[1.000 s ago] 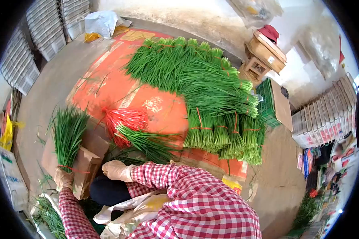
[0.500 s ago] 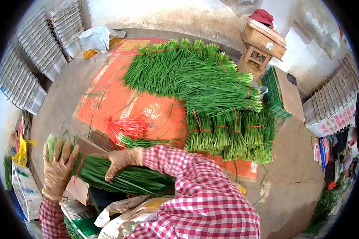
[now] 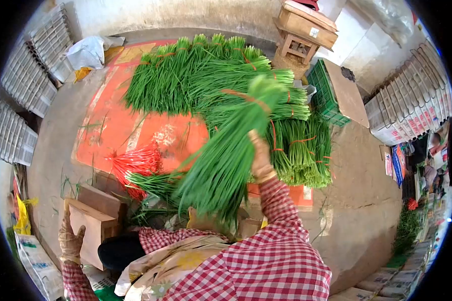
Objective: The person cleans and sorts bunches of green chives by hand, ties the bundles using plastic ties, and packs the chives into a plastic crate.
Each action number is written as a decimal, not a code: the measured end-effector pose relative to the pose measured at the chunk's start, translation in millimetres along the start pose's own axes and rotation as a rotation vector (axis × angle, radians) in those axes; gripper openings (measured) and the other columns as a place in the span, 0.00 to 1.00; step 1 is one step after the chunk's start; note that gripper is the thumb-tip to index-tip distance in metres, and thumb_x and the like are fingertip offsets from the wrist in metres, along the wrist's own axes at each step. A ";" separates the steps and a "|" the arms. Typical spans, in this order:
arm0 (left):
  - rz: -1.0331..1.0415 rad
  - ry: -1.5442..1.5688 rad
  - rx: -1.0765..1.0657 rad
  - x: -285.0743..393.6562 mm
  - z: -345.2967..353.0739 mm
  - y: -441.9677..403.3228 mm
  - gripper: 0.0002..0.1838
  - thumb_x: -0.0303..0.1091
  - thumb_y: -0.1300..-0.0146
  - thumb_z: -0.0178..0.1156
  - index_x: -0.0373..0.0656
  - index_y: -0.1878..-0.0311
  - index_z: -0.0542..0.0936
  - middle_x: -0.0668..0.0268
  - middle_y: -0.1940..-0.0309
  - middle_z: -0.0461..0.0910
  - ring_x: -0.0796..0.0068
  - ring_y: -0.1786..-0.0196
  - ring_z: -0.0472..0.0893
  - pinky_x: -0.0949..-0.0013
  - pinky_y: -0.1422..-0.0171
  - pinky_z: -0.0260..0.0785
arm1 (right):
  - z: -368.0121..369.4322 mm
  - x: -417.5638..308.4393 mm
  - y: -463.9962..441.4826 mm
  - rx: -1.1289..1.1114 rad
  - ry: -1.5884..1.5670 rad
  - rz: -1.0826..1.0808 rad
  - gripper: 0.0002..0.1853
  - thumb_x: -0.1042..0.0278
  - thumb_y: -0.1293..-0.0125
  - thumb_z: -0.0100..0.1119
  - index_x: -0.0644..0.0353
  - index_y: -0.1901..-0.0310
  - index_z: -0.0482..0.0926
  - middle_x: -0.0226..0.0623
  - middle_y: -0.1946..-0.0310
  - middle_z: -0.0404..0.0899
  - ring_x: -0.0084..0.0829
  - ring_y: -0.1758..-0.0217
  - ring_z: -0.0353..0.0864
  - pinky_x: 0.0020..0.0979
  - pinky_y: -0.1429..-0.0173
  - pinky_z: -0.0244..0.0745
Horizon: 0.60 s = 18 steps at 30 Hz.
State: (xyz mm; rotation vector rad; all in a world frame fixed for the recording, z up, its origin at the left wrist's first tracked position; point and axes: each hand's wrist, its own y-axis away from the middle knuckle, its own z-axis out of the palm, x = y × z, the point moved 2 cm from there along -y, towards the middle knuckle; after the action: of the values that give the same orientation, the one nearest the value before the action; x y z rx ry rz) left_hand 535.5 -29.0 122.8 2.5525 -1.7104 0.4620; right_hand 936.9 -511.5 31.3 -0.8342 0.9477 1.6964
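Observation:
My gloved right hand (image 3: 261, 159) grips a large bundle of green chives (image 3: 231, 145), tied with a red band near its pale cut end. The bundle slants through the air, cut end up and leaf tips hanging down, blurred by motion. Behind it, several tied chive bundles (image 3: 160, 83) are stacked on an orange sheet (image 3: 93, 133). My gloved left hand (image 3: 71, 238) is open beside a wooden box (image 3: 88, 226), holding nothing. Loose red ties (image 3: 135, 165) lie on the sheet beside a small heap of loose chives (image 3: 153, 183).
A green crate (image 3: 324, 95) with a board against it stands right of the stacks. Behind is a wooden stool (image 3: 306, 30). Stacked white baskets stand at left (image 3: 27, 78) and right (image 3: 412, 100). White bags (image 3: 37, 263) lie at lower left.
The chive bundle was lifted from my lap and swung right over the stacks in my right hand. My left hand let go of it and stays at the left. The view shifted.

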 end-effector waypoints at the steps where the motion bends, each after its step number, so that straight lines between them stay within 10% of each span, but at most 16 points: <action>1: -0.005 0.000 -0.008 4.0 2.5 1.4 0.50 0.21 0.57 0.67 0.47 0.29 0.54 0.57 0.33 0.62 0.54 0.34 0.66 0.60 0.34 0.62 | 12.4 -31.0 4.6 0.152 0.030 -0.017 0.34 0.43 0.39 0.57 0.61 0.39 0.68 0.39 0.43 0.71 0.32 0.39 0.67 0.36 0.33 0.60; 4: -0.064 0.065 -0.043 22.8 7.5 4.8 0.48 0.22 0.55 0.66 0.47 0.29 0.54 0.57 0.32 0.62 0.55 0.34 0.66 0.61 0.33 0.62 | -80.3 -35.9 -70.8 0.156 0.138 -0.038 0.43 0.45 0.41 0.62 0.61 0.31 0.55 0.45 0.30 0.54 0.37 0.28 0.53 0.43 0.25 0.46; 6: -0.182 -0.086 -0.173 32.1 19.6 -2.1 0.48 0.23 0.55 0.66 0.47 0.29 0.54 0.58 0.32 0.62 0.56 0.33 0.65 0.62 0.33 0.62 | -97.3 -35.4 -92.4 0.639 0.354 0.120 0.42 0.47 0.36 0.57 0.62 0.30 0.49 0.47 0.29 0.51 0.41 0.26 0.49 0.44 0.24 0.42; 8: -0.240 -0.021 -0.190 67.4 21.6 -9.7 0.45 0.30 0.50 0.65 0.51 0.29 0.55 0.56 0.38 0.67 0.55 0.38 0.70 0.61 0.37 0.65 | -164.0 -17.8 -142.6 0.331 1.202 0.199 0.40 0.46 0.34 0.51 0.60 0.29 0.48 0.48 0.31 0.54 0.44 0.29 0.55 0.43 0.29 0.54; 10: -0.271 -0.003 -0.158 98.4 29.2 -14.5 0.38 0.40 0.42 0.61 0.60 0.29 0.56 0.52 0.53 0.79 0.51 0.51 0.79 0.58 0.47 0.70 | -169.9 17.4 -156.2 0.275 1.211 0.173 0.41 0.48 0.33 0.52 0.60 0.29 0.45 0.48 0.30 0.50 0.44 0.30 0.55 0.42 0.30 0.58; 13: 0.013 0.092 -0.138 100.4 79.3 -20.9 0.40 0.37 0.46 0.63 0.46 0.30 0.57 0.53 0.40 0.70 0.53 0.45 0.75 0.60 0.39 0.67 | -116.4 49.3 -109.2 0.342 1.122 0.212 0.39 0.54 0.30 0.49 0.60 0.28 0.39 0.52 0.30 0.49 0.43 0.31 0.58 0.41 0.30 0.63; 14: -0.192 0.121 -0.315 120.3 82.4 -24.8 0.40 0.36 0.46 0.63 0.47 0.30 0.57 0.52 0.41 0.71 0.53 0.45 0.76 0.60 0.40 0.68 | -74.6 58.0 -83.8 0.462 1.501 0.191 0.35 0.60 0.28 0.46 0.59 0.28 0.41 0.55 0.33 0.54 0.44 0.33 0.63 0.40 0.35 0.68; 18: -0.122 0.090 -0.594 130.0 154.4 -5.9 0.41 0.39 0.46 0.64 0.47 0.30 0.56 0.50 0.53 0.78 0.53 0.54 0.80 0.57 0.50 0.72 | -2.7 166.9 -24.1 -0.315 2.124 0.295 0.34 0.49 0.42 0.59 0.49 0.34 0.64 0.43 0.35 0.65 0.43 0.33 0.65 0.41 0.33 0.61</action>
State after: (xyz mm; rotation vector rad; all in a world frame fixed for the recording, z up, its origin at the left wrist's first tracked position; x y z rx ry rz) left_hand 621.1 -173.1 10.3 2.1460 -1.3828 0.0438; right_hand 913.3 -439.0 -119.1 -2.9121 2.0842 0.5164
